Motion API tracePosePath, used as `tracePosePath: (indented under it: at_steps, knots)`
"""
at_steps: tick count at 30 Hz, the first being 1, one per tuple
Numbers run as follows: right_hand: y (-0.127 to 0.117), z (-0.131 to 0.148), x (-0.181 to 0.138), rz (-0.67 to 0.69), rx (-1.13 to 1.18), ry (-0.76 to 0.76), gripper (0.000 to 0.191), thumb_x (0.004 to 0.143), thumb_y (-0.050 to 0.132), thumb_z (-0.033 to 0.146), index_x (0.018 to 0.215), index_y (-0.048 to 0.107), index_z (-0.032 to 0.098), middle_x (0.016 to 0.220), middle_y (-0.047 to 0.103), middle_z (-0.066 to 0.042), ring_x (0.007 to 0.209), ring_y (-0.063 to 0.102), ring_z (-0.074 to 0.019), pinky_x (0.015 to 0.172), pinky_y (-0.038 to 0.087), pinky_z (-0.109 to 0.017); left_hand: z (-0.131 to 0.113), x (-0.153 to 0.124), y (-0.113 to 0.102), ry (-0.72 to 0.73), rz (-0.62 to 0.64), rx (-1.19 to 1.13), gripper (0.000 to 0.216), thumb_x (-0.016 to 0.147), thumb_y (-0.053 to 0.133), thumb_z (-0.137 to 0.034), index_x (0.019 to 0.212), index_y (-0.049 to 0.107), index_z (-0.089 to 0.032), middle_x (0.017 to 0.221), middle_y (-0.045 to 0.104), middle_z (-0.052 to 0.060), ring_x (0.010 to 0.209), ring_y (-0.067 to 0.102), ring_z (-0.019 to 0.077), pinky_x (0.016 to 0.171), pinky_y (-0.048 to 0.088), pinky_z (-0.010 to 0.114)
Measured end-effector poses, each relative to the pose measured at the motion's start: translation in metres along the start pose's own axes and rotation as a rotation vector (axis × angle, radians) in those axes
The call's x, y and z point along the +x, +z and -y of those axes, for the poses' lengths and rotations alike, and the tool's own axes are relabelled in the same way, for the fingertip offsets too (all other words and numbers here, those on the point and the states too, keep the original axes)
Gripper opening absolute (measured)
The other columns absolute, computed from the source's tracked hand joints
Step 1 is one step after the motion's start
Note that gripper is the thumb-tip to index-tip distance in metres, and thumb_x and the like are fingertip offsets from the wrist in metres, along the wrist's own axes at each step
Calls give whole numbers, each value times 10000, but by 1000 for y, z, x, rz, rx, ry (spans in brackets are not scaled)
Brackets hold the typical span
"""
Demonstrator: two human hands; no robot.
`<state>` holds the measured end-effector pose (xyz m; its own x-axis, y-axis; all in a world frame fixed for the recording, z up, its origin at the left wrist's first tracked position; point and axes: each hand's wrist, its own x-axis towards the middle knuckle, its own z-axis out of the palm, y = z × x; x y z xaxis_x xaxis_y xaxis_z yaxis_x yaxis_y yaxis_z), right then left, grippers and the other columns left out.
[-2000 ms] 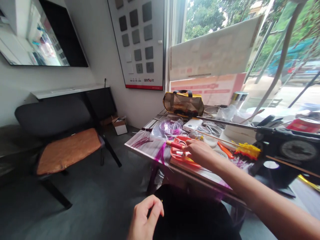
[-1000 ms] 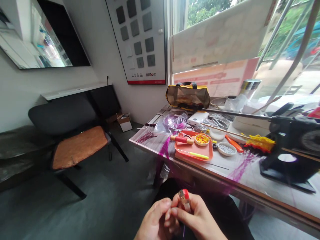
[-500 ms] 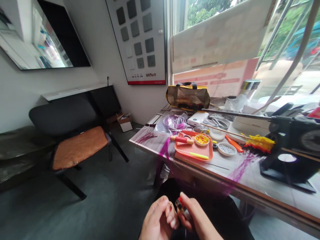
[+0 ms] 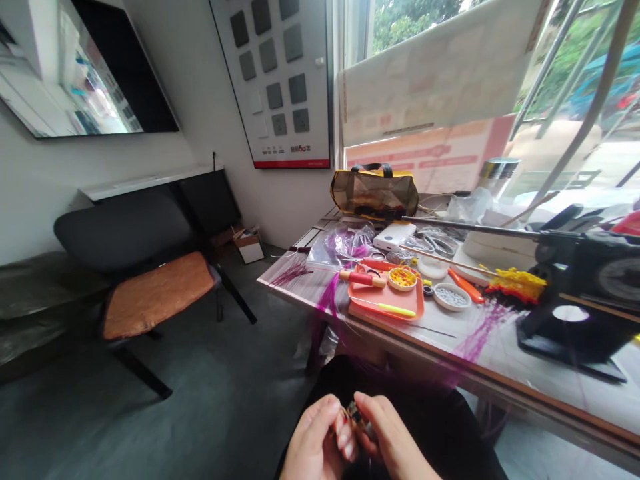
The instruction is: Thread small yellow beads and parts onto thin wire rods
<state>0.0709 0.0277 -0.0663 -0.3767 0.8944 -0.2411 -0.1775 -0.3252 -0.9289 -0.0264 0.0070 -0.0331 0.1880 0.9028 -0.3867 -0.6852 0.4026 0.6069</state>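
Both hands meet low in the view, over my lap in dark trousers. My right hand point(image 4: 395, 443) is closed around a small lighter point(image 4: 356, 413) with a metal top, its red part mostly hidden by the fingers. My left hand point(image 4: 315, 443) curls in a pinch right beside the lighter; what it pinches is too small to make out. On the table ahead lies an orange tray point(image 4: 387, 303) with a small dish of yellow bits point(image 4: 403, 278) and a thin yellow-handled tool point(image 4: 395, 308).
The table point(image 4: 500, 373) carries purple fibre strands point(image 4: 330, 293), a dish of pale beads point(image 4: 451, 297), a white box, scissors, a yellow bag point(image 4: 375, 190) and a black machine point(image 4: 585, 293). A chair with an orange cushion point(image 4: 150, 293) stands at left on the dark floor.
My right hand left the tray with the lighter and came down to my left hand over the lap. Since then both hands sank lower and closed more tightly around it.
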Motion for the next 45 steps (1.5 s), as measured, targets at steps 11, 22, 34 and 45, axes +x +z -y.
tracePosePath:
  at_steps: [11, 22, 34, 45]
  knots:
    - [12, 12, 1, 109, 28, 35, 666, 696, 397, 752, 337, 377, 191, 317, 368, 25, 315, 305, -60, 392, 250, -213, -3, -8, -10, 34, -107, -54, 373, 571, 791, -359, 455, 509, -144, 403, 486, -35, 409, 425, 82, 476, 310, 223]
    - [29, -4, 7, 235, 62, 88, 642, 727, 416, 689, 333, 414, 181, 310, 350, 29, 322, 302, -64, 393, 248, -205, 1, -22, -27, 100, -208, -95, 389, 562, 791, -389, 448, 512, -145, 391, 476, -34, 404, 427, 84, 472, 302, 230]
    - [27, -10, 6, 177, 54, 63, 635, 730, 418, 696, 346, 370, 192, 310, 380, 19, 302, 295, -59, 386, 259, -211, 2, -22, -27, 96, -238, -42, 360, 643, 738, -359, 488, 488, -153, 423, 448, -42, 428, 397, 80, 489, 308, 237]
    - [26, -13, 7, 185, 50, 56, 630, 757, 398, 683, 362, 361, 193, 313, 383, 20, 301, 324, -59, 373, 214, -205, 1, -22, -28, 94, -222, -39, 357, 647, 737, -341, 486, 482, -151, 426, 444, -43, 430, 388, 74, 492, 310, 237]
